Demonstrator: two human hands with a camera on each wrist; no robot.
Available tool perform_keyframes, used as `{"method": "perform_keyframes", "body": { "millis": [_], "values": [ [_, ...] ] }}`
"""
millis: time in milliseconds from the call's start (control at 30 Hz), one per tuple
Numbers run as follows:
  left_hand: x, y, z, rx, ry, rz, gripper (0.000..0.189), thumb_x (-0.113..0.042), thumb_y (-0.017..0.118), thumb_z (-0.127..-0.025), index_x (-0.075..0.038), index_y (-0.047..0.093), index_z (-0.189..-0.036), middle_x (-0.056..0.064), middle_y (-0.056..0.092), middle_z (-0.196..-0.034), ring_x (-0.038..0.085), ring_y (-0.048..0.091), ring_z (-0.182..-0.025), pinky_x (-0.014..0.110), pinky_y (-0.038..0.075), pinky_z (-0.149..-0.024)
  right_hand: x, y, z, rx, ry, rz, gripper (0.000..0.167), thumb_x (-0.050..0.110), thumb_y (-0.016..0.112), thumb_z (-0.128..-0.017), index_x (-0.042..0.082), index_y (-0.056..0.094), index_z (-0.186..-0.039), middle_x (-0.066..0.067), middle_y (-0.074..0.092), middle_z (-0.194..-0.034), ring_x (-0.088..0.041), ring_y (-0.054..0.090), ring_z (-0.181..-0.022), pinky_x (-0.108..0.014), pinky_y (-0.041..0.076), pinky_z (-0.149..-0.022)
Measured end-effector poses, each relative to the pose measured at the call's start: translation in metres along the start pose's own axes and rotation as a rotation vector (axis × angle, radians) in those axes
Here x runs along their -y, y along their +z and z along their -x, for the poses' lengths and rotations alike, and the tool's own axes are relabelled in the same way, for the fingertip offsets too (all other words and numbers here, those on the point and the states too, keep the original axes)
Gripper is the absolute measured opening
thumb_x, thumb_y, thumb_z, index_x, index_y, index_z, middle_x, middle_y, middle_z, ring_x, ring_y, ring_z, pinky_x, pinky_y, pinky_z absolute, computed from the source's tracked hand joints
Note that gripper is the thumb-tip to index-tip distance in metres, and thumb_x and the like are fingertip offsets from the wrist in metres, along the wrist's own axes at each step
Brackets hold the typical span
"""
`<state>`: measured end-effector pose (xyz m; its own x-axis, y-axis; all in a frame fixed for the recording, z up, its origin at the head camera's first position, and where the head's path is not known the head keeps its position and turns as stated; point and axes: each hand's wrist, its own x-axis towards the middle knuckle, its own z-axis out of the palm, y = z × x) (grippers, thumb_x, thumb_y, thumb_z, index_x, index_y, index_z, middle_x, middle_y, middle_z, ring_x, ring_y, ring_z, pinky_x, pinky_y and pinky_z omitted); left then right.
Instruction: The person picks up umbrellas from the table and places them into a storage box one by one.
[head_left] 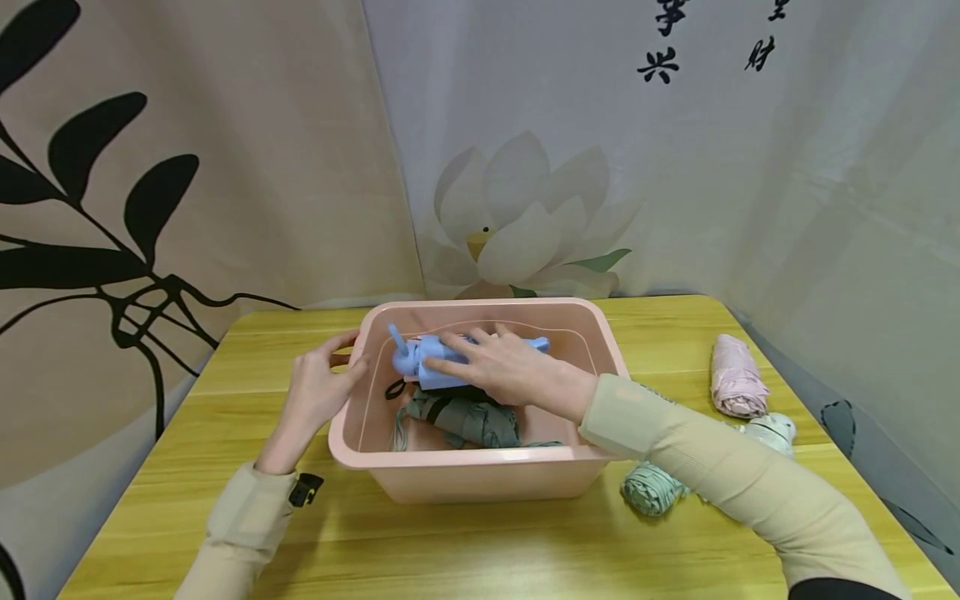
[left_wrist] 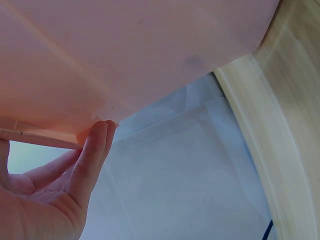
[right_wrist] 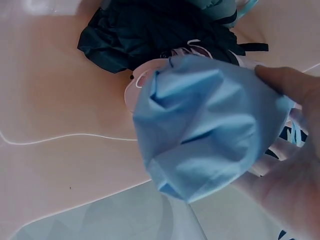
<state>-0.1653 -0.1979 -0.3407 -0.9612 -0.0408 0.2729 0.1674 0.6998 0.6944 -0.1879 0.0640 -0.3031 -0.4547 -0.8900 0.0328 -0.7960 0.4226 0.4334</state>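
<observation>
A pink plastic basin (head_left: 480,483) stands on the wooden table. At its left rim, my left hand (head_left: 321,383) grips the edge with thumb and fingers; the left wrist view shows those fingers (left_wrist: 92,155) against the rim. Over the basin, my right hand (head_left: 506,367) holds a light blue bundle of folded cloth (head_left: 442,375) with a narrow piece sticking up at its left end. Thumb and fingers lie on either side of this bundle in the right wrist view. Beneath it are a grey-green rolled bundle (head_left: 476,423) with cords and black cloth (right_wrist: 145,37).
Right of the basin lie a pale pink roll (head_left: 737,379), a white roll (head_left: 772,430) partly behind the right sleeve, and a mint-green roll (head_left: 651,489). Behind the wooden table (head_left: 480,550) hangs a printed curtain (head_left: 300,167).
</observation>
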Motion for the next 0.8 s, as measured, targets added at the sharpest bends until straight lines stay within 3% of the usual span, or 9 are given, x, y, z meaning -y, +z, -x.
{"method": "perform_keyframes", "body": {
  "millis": [367,633,800],
  "values": [
    [0.0,0.0,0.0,-0.005,0.02,0.005,0.043,-0.015,0.061,-0.089,0.002,0.057,-0.128,0.029,0.06,-0.123,0.041,0.067,-0.099,0.048,0.058,-0.073,0.002,-0.001,0.0,0.047,-0.064,0.013,0.071,0.039,0.067,-0.086,0.031,0.032,-0.148,-0.008,0.039,-0.148,-0.027,0.052,-0.124,-0.044,0.053,-0.087],
    [0.0,0.0,-0.001,-0.02,0.031,0.003,0.042,-0.014,0.061,-0.089,0.003,0.058,-0.127,0.029,0.061,-0.121,0.041,0.067,-0.098,0.049,0.058,-0.073,0.001,-0.004,0.0,0.072,-0.092,-0.005,0.059,0.03,0.058,-0.092,0.031,0.035,-0.146,-0.001,0.046,-0.144,-0.025,0.05,-0.128,-0.046,0.049,-0.097],
    [0.001,0.0,0.0,-0.015,0.037,0.004,0.042,-0.014,0.061,-0.089,0.003,0.057,-0.127,0.028,0.061,-0.123,0.041,0.067,-0.099,0.049,0.058,-0.075,0.0,-0.01,0.004,0.06,-0.081,-0.031,0.061,0.037,0.062,-0.09,0.029,0.037,-0.145,-0.002,0.048,-0.144,-0.025,0.05,-0.129,-0.048,0.046,-0.101]
  ]
}}
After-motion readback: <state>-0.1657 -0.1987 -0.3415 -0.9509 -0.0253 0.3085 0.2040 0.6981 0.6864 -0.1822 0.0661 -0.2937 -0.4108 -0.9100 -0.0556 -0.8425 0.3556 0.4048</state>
